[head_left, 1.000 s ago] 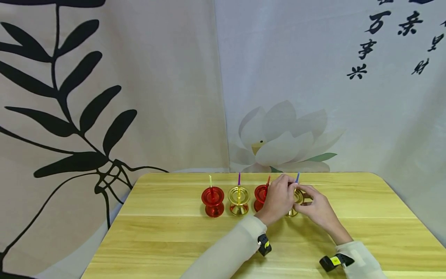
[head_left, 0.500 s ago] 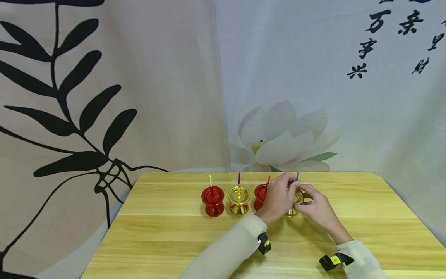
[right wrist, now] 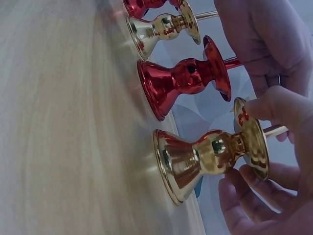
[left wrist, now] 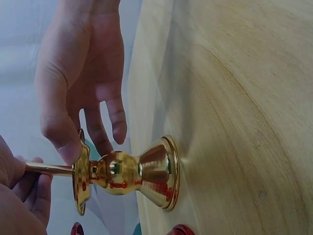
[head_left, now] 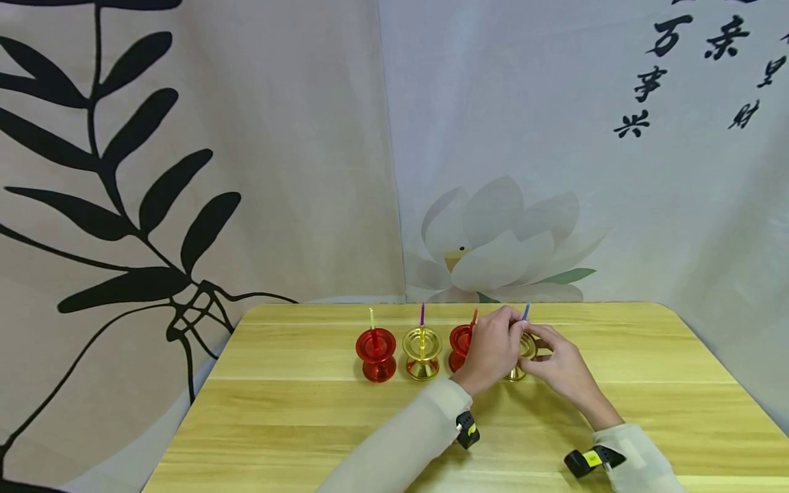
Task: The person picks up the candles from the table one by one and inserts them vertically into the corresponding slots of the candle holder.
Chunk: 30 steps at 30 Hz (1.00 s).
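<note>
At the right end of a row stands a gold candle holder (head_left: 528, 347), upright on its flared foot. My right hand (head_left: 557, 363) grips its dish, thumb on the rim and fingers beneath, as the right wrist view shows. A slim blue candle (head_left: 526, 312) rises above the holder. My left hand (head_left: 493, 349) pinches at the candle's lower end, where the holder's gold tube (left wrist: 51, 169) stops; the fingertips hide that joint. Just left of it, a red holder (head_left: 459, 342) with a red candle (head_left: 474, 317) is partly covered by my left hand.
Further left stand a gold holder (head_left: 422, 363) with a purple candle (head_left: 422, 315) and a red holder (head_left: 377, 356) with a pale yellow candle (head_left: 372, 319). All rest on a wooden table (head_left: 277, 411), near its far edge. A printed curtain (head_left: 320, 171) hangs behind.
</note>
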{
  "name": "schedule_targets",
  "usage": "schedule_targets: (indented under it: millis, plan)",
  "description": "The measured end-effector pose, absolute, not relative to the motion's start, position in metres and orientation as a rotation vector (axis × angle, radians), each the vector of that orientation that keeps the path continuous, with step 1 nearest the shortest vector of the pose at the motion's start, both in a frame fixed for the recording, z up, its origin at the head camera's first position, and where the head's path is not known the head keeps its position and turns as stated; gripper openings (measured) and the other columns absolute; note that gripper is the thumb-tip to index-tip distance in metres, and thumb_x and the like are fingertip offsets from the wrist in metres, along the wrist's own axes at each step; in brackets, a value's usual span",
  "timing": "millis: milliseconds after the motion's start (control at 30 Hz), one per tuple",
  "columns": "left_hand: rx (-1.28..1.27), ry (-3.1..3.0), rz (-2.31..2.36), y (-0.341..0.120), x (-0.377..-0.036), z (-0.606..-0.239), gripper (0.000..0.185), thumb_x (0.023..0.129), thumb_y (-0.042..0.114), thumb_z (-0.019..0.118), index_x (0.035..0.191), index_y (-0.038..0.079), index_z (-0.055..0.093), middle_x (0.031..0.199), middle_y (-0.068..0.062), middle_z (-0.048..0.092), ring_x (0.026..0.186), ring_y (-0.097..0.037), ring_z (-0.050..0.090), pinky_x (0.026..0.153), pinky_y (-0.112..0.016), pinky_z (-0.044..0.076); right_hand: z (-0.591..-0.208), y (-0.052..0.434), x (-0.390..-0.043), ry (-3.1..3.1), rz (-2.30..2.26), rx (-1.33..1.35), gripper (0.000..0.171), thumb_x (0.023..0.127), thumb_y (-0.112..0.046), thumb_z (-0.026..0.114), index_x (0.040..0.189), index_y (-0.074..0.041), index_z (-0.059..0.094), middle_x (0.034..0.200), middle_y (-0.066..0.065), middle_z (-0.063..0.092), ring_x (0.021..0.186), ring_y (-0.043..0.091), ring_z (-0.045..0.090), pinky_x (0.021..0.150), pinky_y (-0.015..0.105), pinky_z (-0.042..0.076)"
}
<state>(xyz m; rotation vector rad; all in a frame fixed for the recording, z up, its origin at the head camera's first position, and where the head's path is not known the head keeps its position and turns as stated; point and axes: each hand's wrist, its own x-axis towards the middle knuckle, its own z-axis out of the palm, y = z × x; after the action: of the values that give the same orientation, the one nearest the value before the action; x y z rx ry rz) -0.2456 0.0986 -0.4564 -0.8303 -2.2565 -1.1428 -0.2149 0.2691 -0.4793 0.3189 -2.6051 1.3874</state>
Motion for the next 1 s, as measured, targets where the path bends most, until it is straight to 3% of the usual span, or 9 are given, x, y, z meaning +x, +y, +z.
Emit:
schedule_targets:
  millis: [267,600,800,1000]
  plan:
    - [-0.802,-2.31,-1.119,0.097,-0.24,-0.454,0.008,0.108,0.008,0.071,0.111,0.003,0.077,0.1,-0.005,0.079,0.084,-0.003,0.069,0.073,-0.008,0.049,-0.48,0.269,-0.216,-2.6,1.388,0.322,0.061,0.09,-0.006,0.083,0.147,0.007,0.064,0.143,0.022,0.065,0.115,0.035,0.064,0.084,0.026,0.061]
    - [-0.768,-2.549,-1.109,0.08,-0.211,-0.455,0.036,0.106,0.01,0.073,0.14,-0.001,0.07,0.126,-0.008,0.077,0.105,-0.01,0.072,0.088,-0.025,0.059,-0.482,0.269,-0.216,-2.622,1.408,0.307,0.062,0.093,-0.007,0.081,0.149,0.01,0.06,0.147,0.026,0.062,0.117,0.037,0.066,0.085,0.024,0.06]
    - [-0.869,-2.636,-1.163,0.045,-0.179,-0.442,0.038,0.106,0.018,0.073,0.141,0.005,0.069,0.124,-0.001,0.075,0.108,-0.007,0.07,0.089,-0.021,0.056,-0.481,0.268,-0.215,-2.608,1.434,0.323,0.062,0.093,-0.006,0.085,0.147,0.011,0.06,0.143,0.028,0.062,0.114,0.038,0.069,0.084,0.025,0.061]
    - [-0.896,-2.706,-1.221,-0.015,-0.154,-0.439,0.037,0.105,0.024,0.076,0.139,0.012,0.069,0.128,0.006,0.073,0.112,-0.007,0.07,0.09,-0.021,0.056,-0.48,0.276,-0.209,-2.669,1.464,0.29,0.071,0.097,-0.018,0.087,0.157,0.002,0.054,0.152,0.029,0.058,0.113,0.041,0.073,0.081,0.03,0.061]
